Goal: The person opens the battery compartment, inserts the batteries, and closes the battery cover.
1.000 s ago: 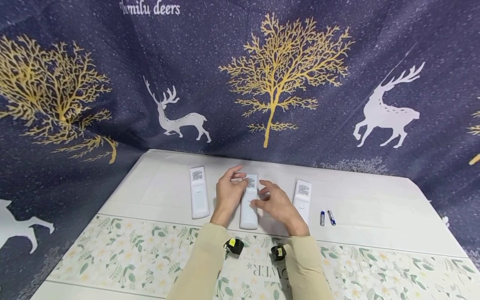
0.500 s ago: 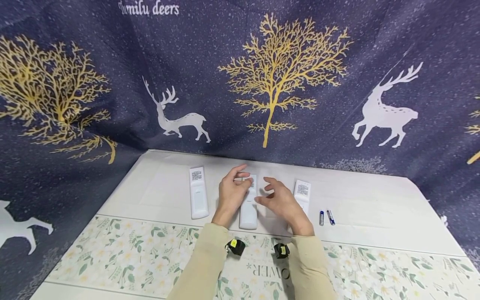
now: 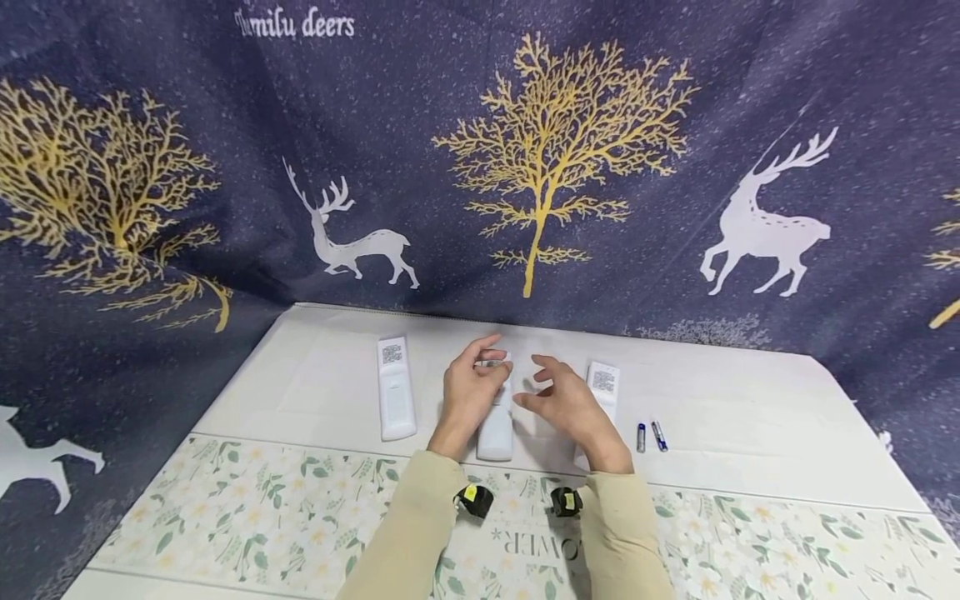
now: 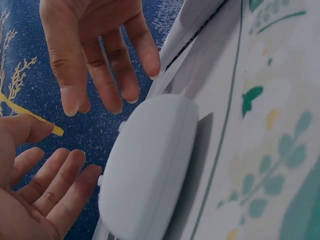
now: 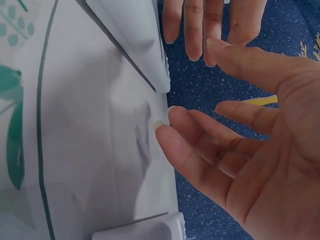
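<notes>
A white remote control [image 3: 495, 437] lies back side up at the middle of the table; in the left wrist view the same remote [image 4: 150, 160] shows its rounded end. My left hand [image 3: 468, 392] hovers across its upper part, thumb and fingers apart, hiding most of the printed label. To the right of that remote is my right hand [image 3: 566, 404], its loosely bent fingers facing the left hand. Nothing shows between the fingers of either hand in the wrist views. A second remote control [image 3: 604, 381] lies partly hidden behind my right hand.
Another white remote control [image 3: 397, 400] lies at the left, label and battery cover up. Two blue-and-silver batteries [image 3: 641, 437] lie on the right. A floral strip [image 3: 300, 500] crosses the front of the white table, and a dark blue cloth [image 3: 450, 167] hangs behind.
My right hand has drawn back from the middle remote, slightly to the right. My left hand has shifted right and now covers more of the label. The remotes and batteries stay in place.
</notes>
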Demonstrator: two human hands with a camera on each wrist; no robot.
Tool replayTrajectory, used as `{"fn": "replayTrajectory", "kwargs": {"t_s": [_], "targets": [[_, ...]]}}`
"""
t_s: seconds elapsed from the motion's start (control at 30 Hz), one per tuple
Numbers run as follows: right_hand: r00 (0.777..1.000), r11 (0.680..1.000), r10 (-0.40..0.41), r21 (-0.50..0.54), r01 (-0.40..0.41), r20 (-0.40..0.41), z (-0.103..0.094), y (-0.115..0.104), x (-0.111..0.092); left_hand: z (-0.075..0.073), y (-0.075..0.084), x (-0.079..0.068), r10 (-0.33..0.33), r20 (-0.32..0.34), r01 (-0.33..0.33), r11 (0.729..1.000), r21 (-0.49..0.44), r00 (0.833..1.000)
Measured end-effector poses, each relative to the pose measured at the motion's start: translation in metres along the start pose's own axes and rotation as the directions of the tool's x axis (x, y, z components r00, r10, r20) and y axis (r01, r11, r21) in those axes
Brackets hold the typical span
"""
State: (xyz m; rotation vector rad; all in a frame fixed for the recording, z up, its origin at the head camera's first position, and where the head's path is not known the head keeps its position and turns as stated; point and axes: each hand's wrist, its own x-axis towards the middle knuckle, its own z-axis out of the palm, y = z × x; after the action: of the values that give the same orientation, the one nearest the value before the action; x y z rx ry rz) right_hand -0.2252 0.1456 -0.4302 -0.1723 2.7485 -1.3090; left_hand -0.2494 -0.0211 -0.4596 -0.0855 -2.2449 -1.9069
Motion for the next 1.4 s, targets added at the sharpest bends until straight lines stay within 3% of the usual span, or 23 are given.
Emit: {"fn": "replayTrajectory", "kwargs": {"t_s": [0.47, 1.03, 1.4], "targets": [[1.0, 0.998, 0.025, -0.049, -0.026, -0.014, -0.012, 0.005, -0.005, 0.012, -0.001, -0.006, -0.001, 0.062, 0.0, 1.0, 0.009, 0.998], [0.996, 0.994, 0.093, -0.054, -0.094, -0.014, -0.031, 0.01, -0.013, 0.017, 0.001, -0.01, 0.01, 0.083, -0.013, 0.999, 0.039, 0.997], [0.997, 0.996, 0.073, -0.042, -0.074, -0.01, -0.033, 0.011, -0.018, 0.02, 0.005, -0.008, 0.009, 0.114, -0.009, 1.0, 0.005, 0.993]]}}
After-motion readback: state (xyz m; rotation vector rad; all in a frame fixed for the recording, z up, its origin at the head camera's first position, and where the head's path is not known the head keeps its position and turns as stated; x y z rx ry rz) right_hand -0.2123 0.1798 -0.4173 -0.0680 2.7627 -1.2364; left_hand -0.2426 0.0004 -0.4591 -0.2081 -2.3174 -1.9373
